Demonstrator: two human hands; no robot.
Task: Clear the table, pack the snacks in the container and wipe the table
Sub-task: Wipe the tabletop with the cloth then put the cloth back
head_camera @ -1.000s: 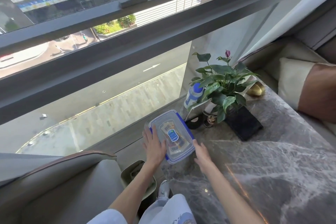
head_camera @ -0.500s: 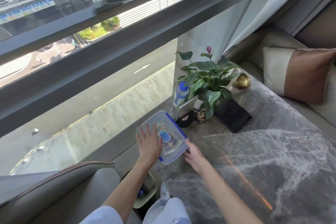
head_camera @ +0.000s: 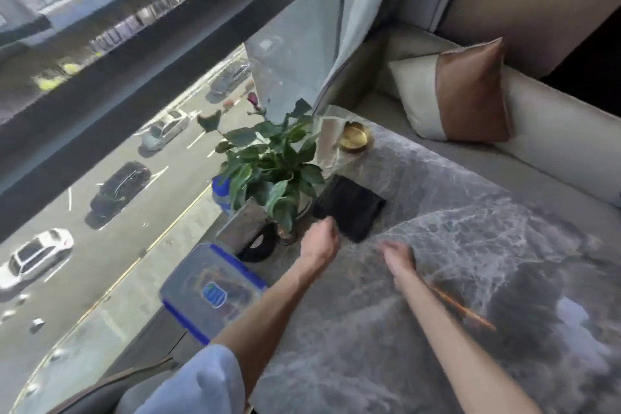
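Note:
The clear plastic container with its blue-clipped lid on sits at the table's left edge by the window, snacks faintly visible inside. My left hand hovers over the grey marble table, just left of a folded black cloth, fingers loosely curled and holding nothing. My right hand hangs low over the table to the right of it, fingers pointing down, empty. Both hands are apart from the container. The frame is motion-blurred.
A potted green plant stands behind the cloth, with a blue-capped bottle and a round black object at its base. A gold dish sits farther back. A cream-and-brown cushion rests on the sofa at right.
Both hands left the container lid and moved right toward the black cloth. The view swung to the right and down, so the container now lies at lower left.

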